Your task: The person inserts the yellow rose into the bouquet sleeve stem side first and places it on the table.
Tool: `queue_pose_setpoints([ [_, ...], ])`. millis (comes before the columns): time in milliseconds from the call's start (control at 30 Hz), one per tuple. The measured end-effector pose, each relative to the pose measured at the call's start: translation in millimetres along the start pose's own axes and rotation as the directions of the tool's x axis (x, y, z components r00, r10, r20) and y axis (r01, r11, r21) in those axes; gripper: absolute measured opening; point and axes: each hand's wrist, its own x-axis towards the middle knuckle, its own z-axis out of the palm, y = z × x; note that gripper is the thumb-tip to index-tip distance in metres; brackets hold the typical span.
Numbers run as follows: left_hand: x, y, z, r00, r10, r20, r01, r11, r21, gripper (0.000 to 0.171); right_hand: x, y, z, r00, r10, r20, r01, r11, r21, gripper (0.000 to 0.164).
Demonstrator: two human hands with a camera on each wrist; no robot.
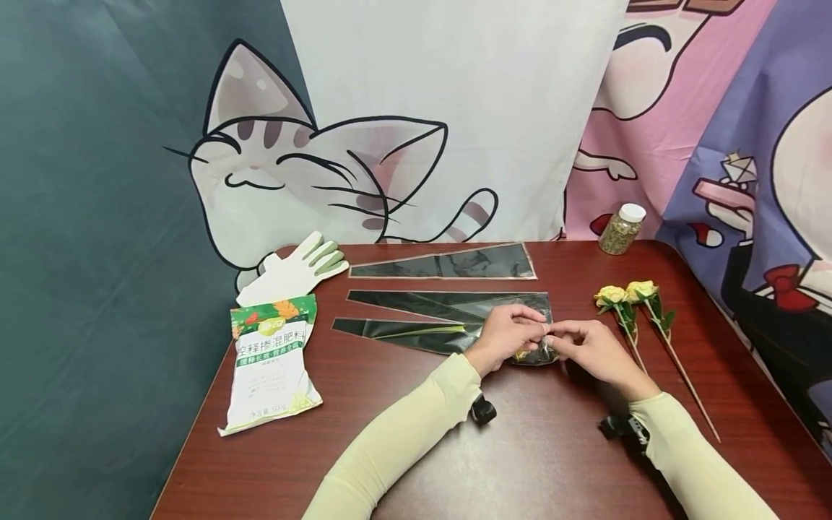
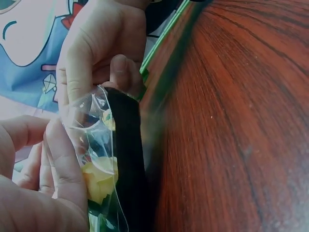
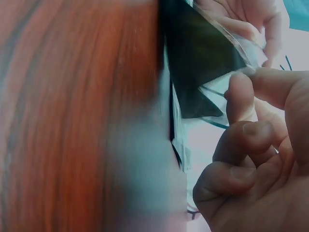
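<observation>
nearest us, two pale shirt sleeves reach in over the glossy red-brown table; follow them up and there's the action — both hands meeting at the wide end of a dark-backed, clear-fronted flower wrapper; the left hand has its fingertips pinched on the film, and the right hand nips the edge between thumb and forefinger, its other fingers curled in; the wrapper lies flat, nearest of three, its narrow tip off to the left; inside it a yellow rose, the bloom up by the mouth under the clear front, its stem running down toward the tip;

this looks like the tidying of the mouth around the bloom, and delicate stuff it is; best to tug each layer lightly, by its edge alone, and part the film from the backing without creasing it; the petals sit close to those fingers, so room should be left — a hard pull could split the seam or crush the flower; if the bloom needs settling, easing it by the stem seems safer;

waiting on the right, two loose roses; beyond the work, a middle wrapper, partly behind the left hand, and a far wrapper.
</observation>
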Motion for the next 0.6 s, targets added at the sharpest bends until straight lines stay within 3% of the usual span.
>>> queue_pose_setpoints([
  [167, -0.8, 1.5, 0.4, 1.000, -0.013, -0.011, 0.013, 1.000, -0.009, 0.016, -3.1, 1.4, -4.7, 1.000, 0.010, -0.027, -0.010, 1.000, -0.015, 0.020],
  [300, -1.9, 5.2, -6.4, 1.000, 0.021, 0.019, -0.021, 1.000, -0.001, 0.008, -3.9, 1.4, -8.0, 0.998, 0.044, -0.044, -0.045, 0.998, -0.039, 0.022],
  [433, -5.6, 10.5, -19.1, 0.994, 0.087, 0.060, -0.094, 0.988, 0.121, 0.014, -4.2, -0.8, -9.9, 0.993, 0.092, -0.072, -0.095, 0.995, -0.031, 0.030],
  [500, -8.1, 12.8, -26.8, 0.988, 0.132, 0.080, -0.147, 0.961, 0.234, 0.020, -4.5, -2.8, -10.1, 0.989, 0.120, -0.091, -0.122, 0.992, -0.014, 0.035],
  [600, -11.8, 16.2, -40.1, 0.975, 0.187, 0.120, -0.220, 0.893, 0.393, 0.028, -4.2, -5.2, -8.6, 0.983, 0.148, -0.108, -0.145, 0.989, 0.036, 0.039],
])
